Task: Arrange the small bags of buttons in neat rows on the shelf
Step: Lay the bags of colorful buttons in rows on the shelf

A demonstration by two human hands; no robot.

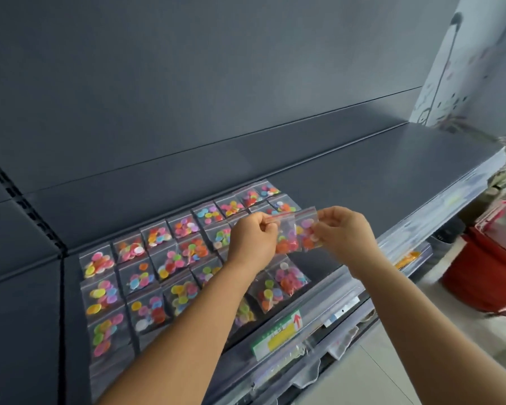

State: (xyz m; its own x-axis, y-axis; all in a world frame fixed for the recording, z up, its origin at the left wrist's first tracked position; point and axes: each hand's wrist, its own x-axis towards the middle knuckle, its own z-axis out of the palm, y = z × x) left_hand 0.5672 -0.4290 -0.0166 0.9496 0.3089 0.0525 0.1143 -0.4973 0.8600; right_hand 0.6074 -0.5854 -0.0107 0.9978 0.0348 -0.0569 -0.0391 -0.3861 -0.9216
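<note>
Several small clear zip bags of coloured buttons point(158, 264) lie in rows on the left part of the dark grey shelf point(377, 171). Above those rows I hold two more bags upright, side by side. My left hand point(253, 239) pinches the top of the left held bag point(287, 236), which has mostly red and orange buttons. My right hand point(343, 232) grips the right held bag point(307, 230) by its side. My forearms cover part of the front rows.
The shelf's right half is bare up to its right end. A clear price rail with a green and yellow label point(278, 334) runs along the front edge. A red bucket point(485, 264) stands on the floor at the right. Patterned wallpaper point(462, 62) rises behind.
</note>
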